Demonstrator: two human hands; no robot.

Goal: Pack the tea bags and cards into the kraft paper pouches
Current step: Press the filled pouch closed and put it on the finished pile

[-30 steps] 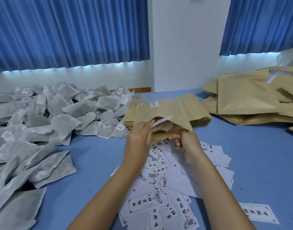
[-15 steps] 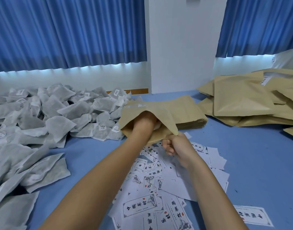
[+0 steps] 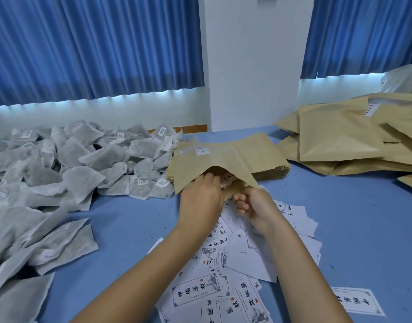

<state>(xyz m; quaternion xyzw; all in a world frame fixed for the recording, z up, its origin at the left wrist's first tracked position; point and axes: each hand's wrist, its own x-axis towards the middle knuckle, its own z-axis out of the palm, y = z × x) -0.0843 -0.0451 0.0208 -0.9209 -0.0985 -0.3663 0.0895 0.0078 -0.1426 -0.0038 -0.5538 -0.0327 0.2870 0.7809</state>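
the left grip point(image 3: 200, 199) has its fingers curled into the mouth of the pouch point(image 3: 223, 159) and seems to pinch a card point(image 3: 227, 179), a white slip with dark print that peeks out beside the knuckles. whether a tea bag goes with it is hidden under the paper. the right grip point(image 3: 255, 206) sits just beside it, nearer the body, fingers curled, pinching the lower lip of the pouch and drawing it down so the mouth gapes. the relation that matters: the mouth faces the person and the pouch's long axis runs straight away from both grips, so the card has to travel forward, away from the body, to reach the bottom. the left grip is the one already inside and best placed to push, while the right only needs to hold the lip. the pouch is thin matte kraft paper, flat and rectangular. its upper face is arched into a soft tent that would crease easily, with a small white label near its left. its far end lies on a stack point(image 3: 276, 165) of flat empty pouches. under the forearms are loose cards point(image 3: 200, 294), smooth white rectangles with framed black characters, fanned and overlapping. to the left is a wide heap of tea bags point(image 3: 79, 159), grey, fibrous, pillow-shaped, some with small printed tags. well to the right lie filled pouches point(image 3: 335, 141), puffed and slightly glossy. all rest on the blue desk point(image 3: 363, 229).
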